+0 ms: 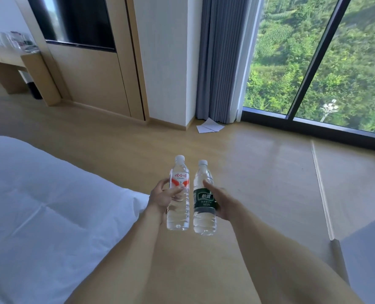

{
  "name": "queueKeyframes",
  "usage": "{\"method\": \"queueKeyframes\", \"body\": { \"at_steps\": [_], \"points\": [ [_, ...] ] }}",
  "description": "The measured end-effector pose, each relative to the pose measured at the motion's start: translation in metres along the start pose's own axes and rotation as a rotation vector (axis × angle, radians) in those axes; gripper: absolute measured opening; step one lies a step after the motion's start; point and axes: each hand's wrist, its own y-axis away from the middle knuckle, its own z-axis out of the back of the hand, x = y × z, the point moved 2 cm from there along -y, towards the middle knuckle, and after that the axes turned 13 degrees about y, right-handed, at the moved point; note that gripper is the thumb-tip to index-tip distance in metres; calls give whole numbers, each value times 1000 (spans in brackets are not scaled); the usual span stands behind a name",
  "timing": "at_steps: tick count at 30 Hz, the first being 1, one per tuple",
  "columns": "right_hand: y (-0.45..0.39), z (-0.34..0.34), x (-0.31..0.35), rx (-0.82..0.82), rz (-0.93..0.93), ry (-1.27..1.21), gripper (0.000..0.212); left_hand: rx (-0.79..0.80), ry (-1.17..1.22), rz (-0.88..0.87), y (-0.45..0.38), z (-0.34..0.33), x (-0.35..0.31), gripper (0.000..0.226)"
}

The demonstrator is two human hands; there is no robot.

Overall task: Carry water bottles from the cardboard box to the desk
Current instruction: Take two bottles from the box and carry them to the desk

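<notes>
Left hand (163, 196): fingers wrapped around the red-labelled water bottle (178, 194), mid-body, bottle upright.
Right hand (220, 201): clamped around the green-labelled water bottle (204, 199) at its label, cap up.
Bottles: carried in the air over the floor (259, 172), just beside each other, between bed (39, 205) and window (314, 62).
Counter (4, 53): far left by the wall, well apart.
Carrying advice: turn left, hold both bottles vertical, skirt the bed corner.
Cardboard box: not in view.
</notes>
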Motion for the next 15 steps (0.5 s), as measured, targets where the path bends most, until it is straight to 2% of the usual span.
{"method": "queueKeyframes", "body": {
  "at_steps": [9, 15],
  "points": [
    [-75, 43, 50, -37, -49, 33, 68, 32, -43, 31, -90, -48, 1, 51],
    [-149, 51, 92, -88, -58, 24, 70, 67, -56, 55, -179, -66, -9, 52]
  ]
}}
